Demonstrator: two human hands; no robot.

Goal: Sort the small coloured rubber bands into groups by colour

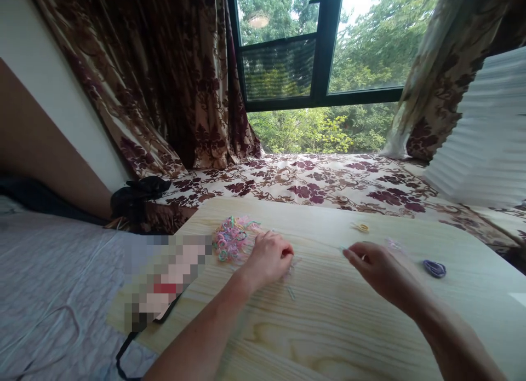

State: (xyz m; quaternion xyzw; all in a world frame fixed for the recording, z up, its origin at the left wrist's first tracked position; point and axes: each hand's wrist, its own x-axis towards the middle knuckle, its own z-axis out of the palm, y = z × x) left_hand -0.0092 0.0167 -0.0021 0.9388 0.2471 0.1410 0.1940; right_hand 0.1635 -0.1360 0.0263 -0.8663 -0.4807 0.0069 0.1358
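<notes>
A heap of small coloured elastic hair bands, mostly pink, mint and yellow, lies on the pale wooden table. Just right of it my left hand rests low on the tabletop with its fingers curled; whatever they hold is hidden. A few loose clear and mint bands lie beside and below those fingers. My right hand is closed in a pinch, and a tiny pale green elastic band shows at its fingertips. Beyond that hand are a yellow hair tie, a small bunch of pinkish bands and a purple hair tie.
The wooden table stands against a floral-covered window seat. A pixelated flat object with a black strap lies at its left edge. A bed with a white cable is at left, and a white pleated sheet at right.
</notes>
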